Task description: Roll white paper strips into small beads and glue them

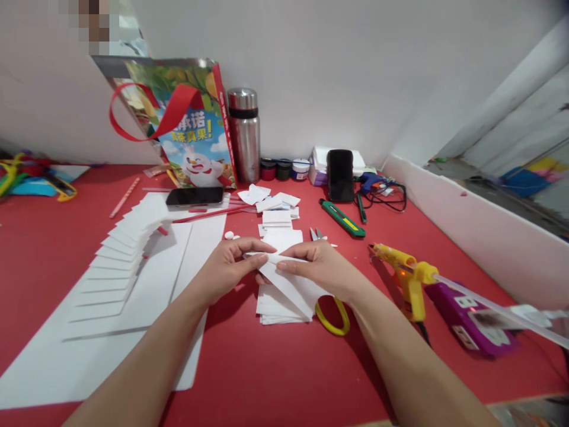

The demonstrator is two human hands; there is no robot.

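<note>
Both hands hold one piece of white paper over the middle of the red table. My left hand pinches its upper left corner between thumb and fingers. My right hand grips the top edge, thumb in front. The sheet looks folded or bent along that edge and slants down to the right. Beneath it lies a stack of white paper sheets. Yellow-handled scissors lie partly hidden under my right hand, blades pointing away. Small folded white paper pieces sit just beyond my hands.
At left, a fanned row of white folded cards rests on large white sheets. A yellow glue gun and a purple power strip are at right. Behind stand a steel flask, a gift bag and a phone; a green cutter lies nearer.
</note>
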